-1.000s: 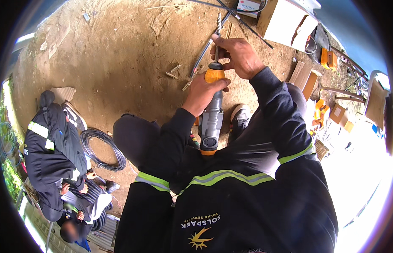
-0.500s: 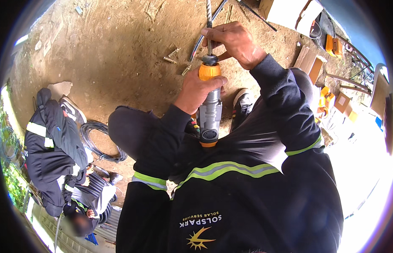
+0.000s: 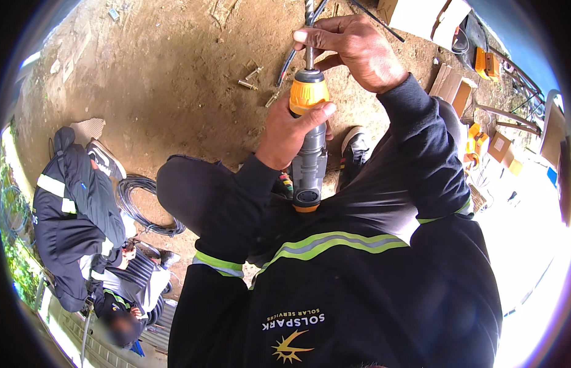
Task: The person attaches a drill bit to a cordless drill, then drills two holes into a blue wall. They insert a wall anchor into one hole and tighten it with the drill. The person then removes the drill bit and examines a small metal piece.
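The left hand (image 3: 284, 132) grips the drill (image 3: 309, 162), which points away between the knees (image 3: 188, 191); the right hand (image 3: 366, 52) pinches the bit (image 3: 309, 59) just beyond the orange collar (image 3: 309, 95). Keeping bit and drill in line seems best.

The drill (image 3: 309, 161) has a grey body with black parts, a yellow-orange collar (image 3: 309, 96) and an orange butt; its bit (image 3: 309, 57) is silvery grey. The wearer's black jacket (image 3: 383, 294) carries lime-yellow bands with a grey stripe, plus white lettering and a yellow sunburst. The shoe (image 3: 355, 147) is black with white and small multicoloured stripes. The ground (image 3: 157, 92) is mottled tan-brown, with brassy fasteners (image 3: 247, 84). By its left edge, a co-worker's black jacket (image 3: 58, 227) shows whitish bands near a black ribbed pipe (image 3: 137, 268); toward its upper right corner, pieces (image 3: 486, 64) are orange.
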A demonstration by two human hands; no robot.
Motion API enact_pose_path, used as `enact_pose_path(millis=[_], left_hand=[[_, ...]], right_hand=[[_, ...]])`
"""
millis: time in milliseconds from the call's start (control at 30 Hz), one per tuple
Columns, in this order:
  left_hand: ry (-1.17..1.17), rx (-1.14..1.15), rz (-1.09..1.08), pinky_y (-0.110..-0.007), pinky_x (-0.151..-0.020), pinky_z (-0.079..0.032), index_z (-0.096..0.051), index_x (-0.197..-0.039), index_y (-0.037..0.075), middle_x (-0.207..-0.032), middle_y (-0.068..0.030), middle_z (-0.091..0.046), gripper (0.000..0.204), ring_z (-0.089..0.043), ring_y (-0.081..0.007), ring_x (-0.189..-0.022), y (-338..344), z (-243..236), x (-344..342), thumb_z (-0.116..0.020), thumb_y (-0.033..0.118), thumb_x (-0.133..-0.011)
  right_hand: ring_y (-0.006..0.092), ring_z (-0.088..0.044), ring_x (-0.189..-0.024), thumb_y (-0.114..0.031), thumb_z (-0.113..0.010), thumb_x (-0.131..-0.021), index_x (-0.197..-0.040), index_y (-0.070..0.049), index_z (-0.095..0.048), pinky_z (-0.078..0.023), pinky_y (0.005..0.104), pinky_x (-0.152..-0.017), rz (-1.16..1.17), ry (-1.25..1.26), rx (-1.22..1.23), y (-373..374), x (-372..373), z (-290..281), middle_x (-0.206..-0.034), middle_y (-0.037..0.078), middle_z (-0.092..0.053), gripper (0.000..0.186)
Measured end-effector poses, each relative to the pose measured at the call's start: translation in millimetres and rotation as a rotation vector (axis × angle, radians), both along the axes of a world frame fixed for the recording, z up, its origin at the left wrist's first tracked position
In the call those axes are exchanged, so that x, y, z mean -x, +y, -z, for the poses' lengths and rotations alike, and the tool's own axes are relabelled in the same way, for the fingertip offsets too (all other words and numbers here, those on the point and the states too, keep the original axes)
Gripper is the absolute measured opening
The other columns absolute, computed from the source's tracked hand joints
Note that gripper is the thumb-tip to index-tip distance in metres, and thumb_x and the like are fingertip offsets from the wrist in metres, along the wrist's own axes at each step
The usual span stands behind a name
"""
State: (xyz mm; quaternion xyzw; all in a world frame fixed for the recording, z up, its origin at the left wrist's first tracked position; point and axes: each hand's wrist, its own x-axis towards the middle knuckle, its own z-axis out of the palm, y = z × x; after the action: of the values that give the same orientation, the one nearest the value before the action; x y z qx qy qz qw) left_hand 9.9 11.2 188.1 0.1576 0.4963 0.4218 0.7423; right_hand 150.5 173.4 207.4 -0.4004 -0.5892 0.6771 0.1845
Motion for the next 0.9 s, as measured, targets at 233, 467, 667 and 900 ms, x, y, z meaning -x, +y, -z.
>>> enact_pose_path(millis=[233,467,667,900], left_hand=[[-0.039,-0.072,-0.009,-0.036,-0.071,-0.061,-0.062,-0.113,0.003,-0.083,-0.0109,-0.071,0.028,-0.072,-0.0199,-0.073,-7,2,-5,-0.075,0.022,-0.098],[-0.041,-0.132,0.080,-0.031,-0.076,-0.059,-0.064,-0.124,0.001,-0.100,-0.0062,-0.073,0.035,-0.072,-0.0151,-0.081,-9,-4,-13,-0.077,0.023,-0.100],[-0.311,-0.222,-0.055,-0.034,-0.081,-0.062,-0.060,-0.131,0.000,-0.100,-0.0066,-0.071,0.041,-0.071,-0.0157,-0.085,-15,-12,-14,-0.074,0.027,-0.103],[-0.152,-0.126,0.164,-0.042,-0.078,-0.065,-0.059,-0.126,-0.002,-0.102,-0.0170,-0.072,0.056,-0.077,-0.0302,-0.085,-6,-6,-3,-0.079,0.040,-0.095]], right_hand=[[0.0193,-0.071,-0.096,-0.034,-0.071,-0.103,-0.123,-0.003,-0.068,-0.058,0.0343,-0.079,0.222,0.184,0.351,7,-2,-22,-0.107,0.008,-0.072,0.036],[0.0160,-0.053,-0.070,-0.037,-0.044,-0.116,-0.109,-0.008,-0.064,-0.046,0.0310,-0.064,0.215,0.710,0.563,8,5,-29,-0.083,0.001,-0.057,0.036],[0.0088,-0.029,-0.063,-0.038,-0.042,-0.117,-0.102,-0.011,-0.059,-0.028,0.0253,-0.056,0.100,0.941,0.622,-1,4,-25,-0.074,-0.006,-0.033,0.035],[0.0075,-0.031,-0.059,-0.036,-0.050,-0.115,-0.096,-0.012,-0.058,-0.028,0.0255,-0.054,0.352,0.727,0.499,-22,10,-31,-0.071,-0.007,-0.037,0.032]])
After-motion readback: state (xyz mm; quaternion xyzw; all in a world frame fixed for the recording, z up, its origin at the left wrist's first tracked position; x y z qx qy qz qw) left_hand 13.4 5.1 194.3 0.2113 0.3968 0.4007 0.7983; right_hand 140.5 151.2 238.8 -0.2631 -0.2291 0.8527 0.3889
